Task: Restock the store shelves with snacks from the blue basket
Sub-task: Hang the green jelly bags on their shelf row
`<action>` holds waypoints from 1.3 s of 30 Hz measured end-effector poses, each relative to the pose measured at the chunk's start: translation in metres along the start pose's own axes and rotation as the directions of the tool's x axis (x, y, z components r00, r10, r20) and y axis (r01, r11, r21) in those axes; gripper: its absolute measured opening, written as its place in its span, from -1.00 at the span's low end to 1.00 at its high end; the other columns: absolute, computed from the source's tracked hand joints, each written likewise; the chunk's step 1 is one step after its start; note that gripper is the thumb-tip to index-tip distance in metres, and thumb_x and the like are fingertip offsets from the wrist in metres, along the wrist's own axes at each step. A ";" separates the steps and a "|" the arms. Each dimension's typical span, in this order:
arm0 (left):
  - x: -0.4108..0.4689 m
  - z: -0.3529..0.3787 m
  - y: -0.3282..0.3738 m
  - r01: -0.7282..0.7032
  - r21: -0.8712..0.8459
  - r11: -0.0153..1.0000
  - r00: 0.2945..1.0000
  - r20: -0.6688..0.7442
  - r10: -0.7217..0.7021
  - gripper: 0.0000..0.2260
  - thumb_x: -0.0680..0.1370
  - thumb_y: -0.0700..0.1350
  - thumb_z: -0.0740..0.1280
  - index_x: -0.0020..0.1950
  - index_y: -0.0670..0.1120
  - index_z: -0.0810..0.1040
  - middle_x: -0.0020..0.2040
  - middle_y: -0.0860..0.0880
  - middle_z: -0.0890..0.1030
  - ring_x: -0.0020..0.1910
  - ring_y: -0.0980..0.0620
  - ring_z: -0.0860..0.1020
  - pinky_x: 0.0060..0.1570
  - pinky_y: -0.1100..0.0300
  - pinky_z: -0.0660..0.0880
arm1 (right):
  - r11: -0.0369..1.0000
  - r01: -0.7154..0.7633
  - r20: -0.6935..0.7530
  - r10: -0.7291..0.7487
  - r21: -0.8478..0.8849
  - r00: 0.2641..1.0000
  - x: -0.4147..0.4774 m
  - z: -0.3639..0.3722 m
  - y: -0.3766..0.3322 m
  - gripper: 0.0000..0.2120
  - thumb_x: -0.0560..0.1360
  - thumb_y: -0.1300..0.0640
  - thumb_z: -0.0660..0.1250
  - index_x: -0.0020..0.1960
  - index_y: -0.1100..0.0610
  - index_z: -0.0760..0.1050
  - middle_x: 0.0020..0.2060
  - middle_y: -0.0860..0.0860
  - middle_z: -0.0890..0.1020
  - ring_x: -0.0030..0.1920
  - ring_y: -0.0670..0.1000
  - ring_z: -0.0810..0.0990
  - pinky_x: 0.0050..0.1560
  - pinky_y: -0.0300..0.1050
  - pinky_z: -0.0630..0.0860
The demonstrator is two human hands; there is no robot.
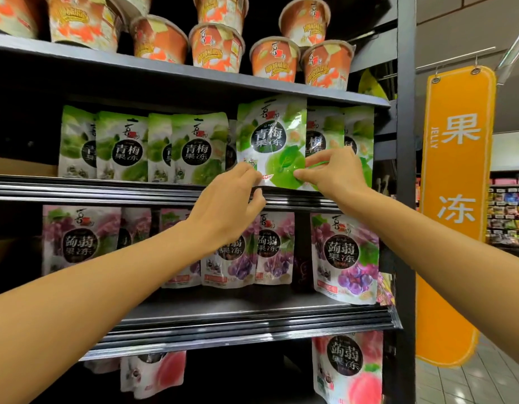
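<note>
Head view. The green pouch (271, 141) is a glossy, flat snack bag, green and white, with a dark round label carrying white characters and a large green fruit printed on its lower half. It stands upright at the front edge of the second shelf (106, 188), toward the right end, in front of the row of matching green pouches (121, 147) and taller in frame than them. Its lower edge sits at the shelf lip.

The left hand (232, 205) holds the pouch's lower left corner; the grip is closed, thumb and curled fingers pinching the bag edge. The right hand (334, 170) holds the lower right edge; the grip is likewise closed, thumb on the front face and fingers curled behind the bag. Both forearms reach up from the near edge of the frame.

Orange cups (217, 48) fill the shelf above. Purple pouches (344, 255) stand on the shelf below. An orange hanging sign (456, 199) hangs to the right of the rack.
</note>
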State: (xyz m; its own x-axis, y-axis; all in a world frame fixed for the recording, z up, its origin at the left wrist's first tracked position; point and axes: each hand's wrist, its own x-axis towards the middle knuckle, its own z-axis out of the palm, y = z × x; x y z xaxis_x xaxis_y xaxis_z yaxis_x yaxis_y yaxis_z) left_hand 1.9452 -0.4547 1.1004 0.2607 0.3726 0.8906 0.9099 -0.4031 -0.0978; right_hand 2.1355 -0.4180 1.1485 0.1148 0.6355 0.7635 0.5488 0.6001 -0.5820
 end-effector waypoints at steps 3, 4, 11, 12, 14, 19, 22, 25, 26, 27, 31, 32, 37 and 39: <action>0.003 0.004 0.000 0.048 0.133 0.990 0.998 0.043 -0.055 -0.69 0.64 -0.02 0.15 0.30 -0.09 0.53 0.26 -0.01 0.56 0.23 -0.02 0.50 0.47 0.00 0.16 | 0.993 0.008 -0.021 -0.011 -0.121 1.000 0.002 0.009 -0.001 -0.83 0.37 -0.03 0.57 -0.14 -0.04 0.60 0.01 0.00 0.69 0.06 0.03 0.64 0.08 0.02 0.56; 0.003 0.005 0.001 0.055 0.157 0.986 0.997 0.053 -0.064 -0.67 0.64 -0.01 0.14 0.32 -0.07 0.53 0.27 0.00 0.56 0.26 -0.01 0.48 0.50 -0.02 0.10 | 0.988 0.003 -0.030 -0.008 -0.152 1.000 0.002 0.012 -0.001 -0.81 0.38 -0.05 0.55 -0.07 -0.03 0.63 -0.04 -0.03 0.69 0.05 0.03 0.64 0.03 -0.01 0.55; -0.001 0.006 0.005 -0.007 0.215 0.977 1.000 0.023 0.002 -0.63 0.63 0.08 0.10 0.34 0.00 0.52 0.27 0.07 0.58 0.29 0.05 0.45 0.41 0.08 0.17 | 0.992 -0.061 -0.004 0.061 -0.110 0.998 0.002 0.009 0.005 -0.81 0.42 -0.06 0.53 -0.16 -0.08 0.52 -0.07 -0.01 0.70 -0.03 0.12 0.68 0.05 0.13 0.61; -0.002 0.006 0.005 -0.012 0.235 0.972 1.000 0.017 0.009 -0.63 0.63 0.08 0.09 0.33 0.01 0.53 0.26 0.07 0.59 0.27 0.05 0.46 0.39 0.08 0.19 | 0.994 -0.057 -0.009 0.056 -0.099 0.998 0.001 0.008 0.006 -0.82 0.41 -0.06 0.53 -0.16 -0.08 0.53 -0.10 -0.02 0.70 -0.06 0.11 0.69 0.04 0.13 0.62; -0.003 0.006 0.007 -0.018 0.265 0.964 1.000 0.012 0.015 -0.62 0.63 0.10 0.07 0.31 0.02 0.53 0.25 0.08 0.59 0.24 0.05 0.46 0.37 0.08 0.21 | 0.996 -0.043 -0.013 0.042 -0.073 0.999 -0.001 0.007 0.008 -0.83 0.42 -0.04 0.53 -0.09 -0.06 0.56 -0.20 -0.04 0.69 -0.19 0.08 0.69 0.01 0.13 0.63; -0.005 0.004 0.008 -0.016 0.255 0.967 1.000 0.028 0.009 -0.61 0.64 0.10 0.05 0.35 0.03 0.51 0.30 0.07 0.56 0.29 0.05 0.44 0.38 0.07 0.21 | 0.999 -0.017 -0.021 0.017 -0.039 1.000 -0.005 0.005 0.011 -0.81 0.44 0.02 0.52 0.01 0.00 0.60 -0.27 -0.12 0.65 -0.41 -0.03 0.66 -0.04 0.07 0.65; -0.007 0.002 0.010 -0.004 0.222 0.975 1.000 0.017 0.000 -0.62 0.64 0.08 0.07 0.37 0.03 0.49 0.32 0.06 0.55 0.32 0.04 0.43 0.41 0.05 0.20 | 1.000 -0.008 -0.028 0.007 -0.018 1.000 -0.007 0.003 0.010 -0.83 0.46 0.05 0.50 0.01 0.02 0.60 -0.26 -0.06 0.68 -0.41 -0.02 0.66 -0.06 0.09 0.66; -0.012 -0.003 0.012 0.012 0.152 0.988 1.000 -0.023 -0.008 -0.65 0.64 0.04 0.12 0.36 0.02 0.50 0.30 0.06 0.56 0.32 0.04 0.43 0.40 0.08 0.20 | 1.000 0.008 -0.058 -0.007 0.015 0.998 -0.010 0.003 0.011 -0.85 0.47 0.05 0.48 0.01 0.01 0.59 -0.23 -0.10 0.65 -0.27 0.01 0.69 -0.02 0.12 0.64; -0.015 -0.005 0.013 0.012 0.121 0.993 0.999 -0.042 -0.007 -0.67 0.63 0.03 0.14 0.34 0.01 0.51 0.29 0.05 0.57 0.32 0.04 0.44 0.39 0.09 0.21 | 1.000 0.022 -0.085 -0.021 0.012 0.996 -0.012 0.003 0.012 -0.85 0.48 0.04 0.47 0.03 0.01 0.59 -0.21 -0.13 0.63 -0.17 0.01 0.68 -0.01 0.08 0.62; -0.018 -0.007 0.013 0.009 0.087 0.996 0.998 -0.063 -0.004 -0.69 0.63 0.00 0.16 0.32 0.00 0.52 0.27 0.05 0.58 0.32 0.04 0.45 0.38 0.10 0.22 | 0.999 0.037 -0.117 -0.037 -0.002 0.992 -0.015 0.004 0.012 -0.85 0.48 0.03 0.45 0.04 0.00 0.58 -0.19 -0.14 0.61 -0.09 -0.01 0.66 -0.02 0.03 0.60; -0.039 -0.014 0.018 0.009 -0.034 0.999 0.987 -0.161 -0.014 -0.76 0.59 -0.07 0.22 0.20 -0.04 0.57 0.14 0.05 0.61 0.19 0.03 0.49 0.25 0.14 0.26 | 0.994 0.099 -0.161 -0.089 0.054 0.983 -0.034 0.014 0.008 -0.89 0.50 0.00 0.36 0.00 -0.03 0.57 -0.18 -0.15 0.59 -0.09 -0.09 0.58 -0.03 -0.05 0.54; -0.046 -0.016 0.019 0.016 -0.070 0.997 0.985 -0.173 -0.028 -0.78 0.58 -0.09 0.22 0.16 -0.04 0.57 0.09 0.05 0.62 0.13 0.02 0.49 0.20 0.12 0.30 | 0.990 0.111 -0.149 -0.097 0.089 0.984 -0.041 0.019 0.007 -0.92 0.50 -0.01 0.35 -0.02 -0.04 0.57 -0.17 -0.15 0.60 -0.10 -0.10 0.58 -0.02 -0.06 0.55; -0.096 -0.025 0.018 0.121 -0.303 0.945 0.975 -0.141 -0.170 -0.87 0.59 -0.17 0.23 0.03 -0.05 0.57 -0.11 0.17 0.53 -0.08 0.13 0.41 0.06 0.19 0.38 | 0.953 0.166 -0.104 -0.143 0.254 0.984 -0.100 0.048 0.004 -0.96 0.50 0.06 0.37 -0.13 -0.05 0.55 -0.26 -0.17 0.60 -0.23 -0.24 0.54 -0.15 -0.28 0.48; -0.125 -0.032 0.015 0.162 -0.363 0.918 0.974 -0.091 -0.208 -0.86 0.59 -0.18 0.22 0.02 -0.04 0.57 -0.14 0.27 0.47 -0.14 0.23 0.38 0.01 0.37 0.31 | 0.931 0.162 -0.101 -0.136 0.326 0.985 -0.129 0.056 0.000 -0.90 0.49 0.11 0.38 -0.17 -0.06 0.54 -0.33 -0.17 0.58 -0.31 -0.26 0.51 -0.23 -0.37 0.42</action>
State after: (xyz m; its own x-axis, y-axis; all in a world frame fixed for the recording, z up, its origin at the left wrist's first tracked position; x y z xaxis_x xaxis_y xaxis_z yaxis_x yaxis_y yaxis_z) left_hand 1.9160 -0.5339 1.0019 0.0351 0.3702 0.9283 0.7604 -0.6126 0.2156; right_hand 2.0747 -0.4732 1.0341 0.1221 0.4954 0.8601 0.2594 0.8205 -0.5094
